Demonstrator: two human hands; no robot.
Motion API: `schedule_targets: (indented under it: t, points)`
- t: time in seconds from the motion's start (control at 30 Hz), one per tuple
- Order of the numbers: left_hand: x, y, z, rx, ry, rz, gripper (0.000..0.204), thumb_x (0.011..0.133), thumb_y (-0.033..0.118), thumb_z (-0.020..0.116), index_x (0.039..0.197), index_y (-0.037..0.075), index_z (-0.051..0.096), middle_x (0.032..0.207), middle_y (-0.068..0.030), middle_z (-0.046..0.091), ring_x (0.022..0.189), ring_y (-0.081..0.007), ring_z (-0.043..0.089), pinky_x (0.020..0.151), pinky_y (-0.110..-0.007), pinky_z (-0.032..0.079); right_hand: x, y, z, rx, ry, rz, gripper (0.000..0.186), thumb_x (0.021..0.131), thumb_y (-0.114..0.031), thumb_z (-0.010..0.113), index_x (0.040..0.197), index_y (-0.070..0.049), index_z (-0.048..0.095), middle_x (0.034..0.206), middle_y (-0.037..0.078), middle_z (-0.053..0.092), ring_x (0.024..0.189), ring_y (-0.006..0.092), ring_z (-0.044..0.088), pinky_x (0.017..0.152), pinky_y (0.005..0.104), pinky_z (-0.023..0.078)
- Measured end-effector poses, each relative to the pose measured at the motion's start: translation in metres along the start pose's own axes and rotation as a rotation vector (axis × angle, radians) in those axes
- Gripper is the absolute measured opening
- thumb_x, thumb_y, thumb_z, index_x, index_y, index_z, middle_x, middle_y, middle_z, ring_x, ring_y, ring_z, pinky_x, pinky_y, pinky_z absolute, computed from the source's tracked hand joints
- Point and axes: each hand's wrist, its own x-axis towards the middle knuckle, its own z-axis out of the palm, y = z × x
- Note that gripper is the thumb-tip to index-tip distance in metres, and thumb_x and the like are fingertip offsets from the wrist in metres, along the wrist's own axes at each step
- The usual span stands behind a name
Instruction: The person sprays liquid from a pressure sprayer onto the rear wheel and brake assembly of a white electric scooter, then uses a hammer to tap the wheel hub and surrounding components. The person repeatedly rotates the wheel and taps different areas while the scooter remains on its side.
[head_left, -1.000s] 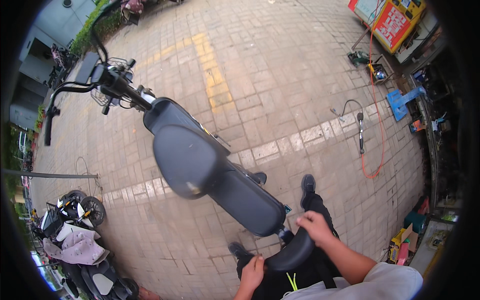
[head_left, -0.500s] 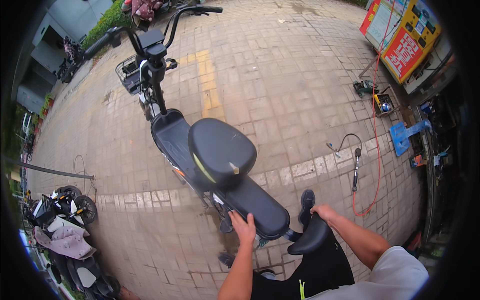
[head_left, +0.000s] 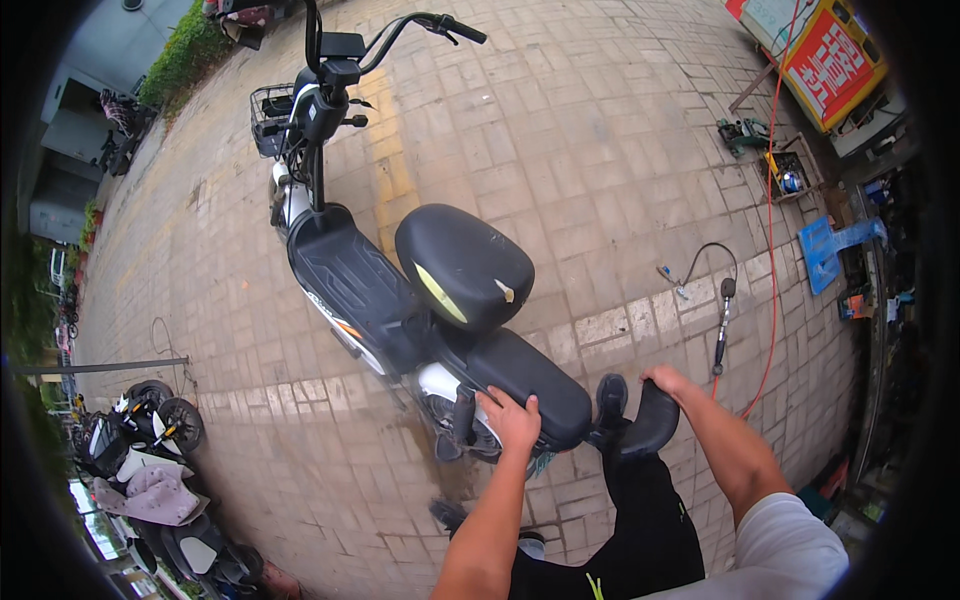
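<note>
A black and white electric scooter (head_left: 355,265) stands before me, handlebars (head_left: 450,30) toward the top of the view. Its broad front seat (head_left: 465,260) has a pale green streak and a torn patch. My left hand (head_left: 512,420) lies on the left side of the long rear seat (head_left: 530,372), fingers apart, touching it without wrapping round it. My right hand (head_left: 662,382) has its fingers wrapped round the upper end of the curved black backrest (head_left: 645,430) behind that seat. My legs are below, partly hidden by my arms and the backrest.
Parked two-wheelers (head_left: 150,470) stand at lower left beside a dark pole (head_left: 100,366). At right lie an air tool (head_left: 723,320), red hose (head_left: 773,260), tool crate (head_left: 790,170) and blue plastic item (head_left: 822,260), near a yellow-red signboard (head_left: 830,70). A hedge (head_left: 180,55) runs at upper left.
The scooter has swung clockwise, its handlebars moving rightward and up in view. My left hand has left the backrest for the rear seat's side; my right hand still holds the backrest, now further right.
</note>
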Motion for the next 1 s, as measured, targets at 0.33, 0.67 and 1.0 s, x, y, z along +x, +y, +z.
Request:
schedule_targets:
  t: [0.33,0.67,1.0]
  points:
    - [0.036,0.057,0.061,0.084,-0.099,-0.102,0.094,0.082,0.031,0.068,0.140,-0.017,0.012,0.144,-0.0431,0.005,0.136,-0.0541,0.012,0.114,-0.048,0.017,0.106,0.048,-0.033,0.012,-0.089,0.000,0.036,0.072,-0.030,0.065,0.086,0.003,0.070,0.090,0.018,0.069,0.083,0.0268,0.063,0.078,0.0372,0.049]
    - [0.062,0.101,0.101,0.225,-0.073,-0.184,0.093,0.082,0.033,0.068,0.140,-0.016,0.013,0.144,-0.0422,0.006,0.136,-0.0519,0.016,0.112,-0.049,0.019,0.157,0.042,-0.065,0.236,-0.277,0.219,0.025,0.069,-0.021,0.066,0.084,-0.003,0.072,0.083,0.010,0.066,0.078,0.0200,0.060,0.072,0.0325,0.049]
    - [0.081,0.127,0.102,0.349,-0.301,-0.220,0.088,0.086,0.041,0.061,0.147,-0.003,0.015,0.153,-0.0279,-0.002,0.142,-0.0412,0.009,0.108,-0.064,0.013,0.185,0.040,-0.093,0.058,-0.353,-0.025,0.033,0.071,-0.019,0.066,0.097,0.001,0.068,0.099,0.012,0.068,0.086,0.0213,0.062,0.076,0.0321,0.050]
